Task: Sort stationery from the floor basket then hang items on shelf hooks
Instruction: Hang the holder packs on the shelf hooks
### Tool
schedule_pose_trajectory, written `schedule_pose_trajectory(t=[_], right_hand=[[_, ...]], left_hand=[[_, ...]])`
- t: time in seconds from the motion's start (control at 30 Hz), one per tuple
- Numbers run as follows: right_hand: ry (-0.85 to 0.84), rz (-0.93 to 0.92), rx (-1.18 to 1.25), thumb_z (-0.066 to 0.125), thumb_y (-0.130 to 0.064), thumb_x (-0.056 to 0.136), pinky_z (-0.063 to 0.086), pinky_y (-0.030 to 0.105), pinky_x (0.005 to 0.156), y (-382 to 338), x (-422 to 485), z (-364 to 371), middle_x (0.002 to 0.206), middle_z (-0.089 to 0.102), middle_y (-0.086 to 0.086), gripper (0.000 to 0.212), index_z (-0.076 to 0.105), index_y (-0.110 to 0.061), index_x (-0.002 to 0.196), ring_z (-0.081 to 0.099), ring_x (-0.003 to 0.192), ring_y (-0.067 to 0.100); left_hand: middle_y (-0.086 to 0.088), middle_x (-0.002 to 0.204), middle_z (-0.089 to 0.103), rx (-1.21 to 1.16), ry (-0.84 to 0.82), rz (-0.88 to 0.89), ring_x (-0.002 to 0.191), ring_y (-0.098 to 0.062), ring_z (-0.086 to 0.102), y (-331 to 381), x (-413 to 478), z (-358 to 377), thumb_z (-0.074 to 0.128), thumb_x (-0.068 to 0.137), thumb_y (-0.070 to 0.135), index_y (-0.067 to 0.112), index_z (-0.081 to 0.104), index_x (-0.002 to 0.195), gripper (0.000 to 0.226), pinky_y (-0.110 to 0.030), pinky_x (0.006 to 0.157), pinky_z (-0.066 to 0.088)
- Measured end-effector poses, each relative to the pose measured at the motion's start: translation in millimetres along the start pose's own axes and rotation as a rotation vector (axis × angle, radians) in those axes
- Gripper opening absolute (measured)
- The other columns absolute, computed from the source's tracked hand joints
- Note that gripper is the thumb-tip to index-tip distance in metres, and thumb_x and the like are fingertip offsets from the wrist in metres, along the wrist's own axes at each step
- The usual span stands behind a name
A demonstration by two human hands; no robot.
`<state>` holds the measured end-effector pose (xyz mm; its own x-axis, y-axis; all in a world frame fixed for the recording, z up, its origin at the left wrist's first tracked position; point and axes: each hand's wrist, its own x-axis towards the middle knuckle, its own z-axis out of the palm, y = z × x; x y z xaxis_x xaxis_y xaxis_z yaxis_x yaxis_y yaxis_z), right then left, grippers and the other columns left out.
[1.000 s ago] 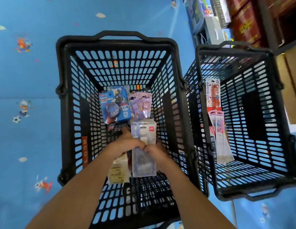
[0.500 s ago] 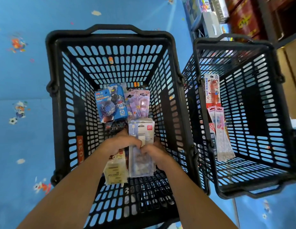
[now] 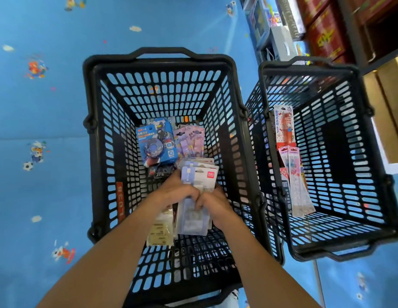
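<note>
Left hand [image 3: 178, 194] and right hand [image 3: 212, 202] have drawn knuckle to knuckle, both gripping the stack of clear packs [image 3: 199, 174] inside the floor basket [image 3: 159, 63], its tops now fanned apart, so sorting looks under way, with the blue pack [image 3: 157, 142] beyond them untouched.

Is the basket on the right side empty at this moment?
No, the right basket holds several long stationery packets that lean against its left wall.
</note>
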<state>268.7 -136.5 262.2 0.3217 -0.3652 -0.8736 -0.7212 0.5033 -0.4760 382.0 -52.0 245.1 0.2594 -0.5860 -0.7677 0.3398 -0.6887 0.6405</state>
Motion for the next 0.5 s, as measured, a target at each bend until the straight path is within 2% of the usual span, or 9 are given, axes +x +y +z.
schedule_pose_trajectory(t=[0.03, 0.1, 0.2, 0.33, 0.5], right_hand=[[0.012, 0.006, 0.021, 0.052, 0.022, 0.065, 0.049, 0.022, 0.055, -3.6, -5.1, -2.0, 0.092, 0.074, 0.003, 0.051, 0.071, -0.013, 0.098, 0.067, 0.084, 0.018], [0.038, 0.003, 0.057, 0.051, 0.020, 0.066, 0.049, 0.022, 0.054, -9.3, -13.3, -3.4, 0.097, 0.075, 0.008, 0.054, 0.073, -0.010, 0.106, 0.068, 0.088, 0.024], [0.036, -0.074, 0.067, 0.054, 0.016, 0.059, 0.055, 0.032, 0.065, -21.3, -28.5, 1.6, 0.104, 0.076, 0.014, 0.058, 0.076, -0.010, 0.106, 0.070, 0.094, 0.030], [-0.013, -0.161, 0.091, 0.057, -0.003, 0.040, 0.051, 0.028, 0.062, -42.8, -53.4, 2.9, 0.096, 0.075, 0.008, 0.061, 0.075, -0.014, 0.098, 0.068, 0.085, 0.021], [-0.099, -0.257, 0.082, 0.060, -0.005, 0.052, 0.054, 0.032, 0.068, -63.3, -80.4, 3.9, 0.099, 0.074, 0.009, 0.062, 0.071, -0.010, 0.114, 0.069, 0.084, 0.019]], left_hand=[[0.005, 0.097, 0.079, -0.006, 0.000, 0.033, 0.098, -0.019, 0.074, 3.8, -1.8, 0.7, 0.070, 0.052, -0.001, 0.020, 0.072, 0.109, 0.061, -0.034, 0.079, 0.061], [0.002, 0.102, 0.079, -0.052, 0.014, 0.079, 0.100, -0.021, 0.074, 11.8, -6.8, 1.3, 0.069, 0.045, 0.004, 0.021, 0.069, 0.111, 0.068, -0.043, 0.087, 0.061], [0.001, 0.105, 0.077, -0.083, 0.064, 0.143, 0.100, -0.021, 0.072, 24.4, -16.7, 1.1, 0.069, 0.038, 0.010, 0.021, 0.064, 0.116, 0.078, -0.043, 0.089, 0.060], [-0.006, 0.094, 0.076, -0.188, 0.110, 0.199, 0.086, -0.023, 0.072, 39.1, -34.7, -2.0, 0.065, 0.045, 0.005, 0.013, 0.062, 0.113, 0.068, -0.033, 0.065, 0.056], [-0.003, 0.073, 0.063, -0.405, 0.157, 0.222, 0.064, -0.017, 0.062, 57.2, -62.6, -7.6, 0.063, 0.057, 0.006, 0.001, 0.056, 0.113, 0.056, -0.026, 0.051, 0.048]])
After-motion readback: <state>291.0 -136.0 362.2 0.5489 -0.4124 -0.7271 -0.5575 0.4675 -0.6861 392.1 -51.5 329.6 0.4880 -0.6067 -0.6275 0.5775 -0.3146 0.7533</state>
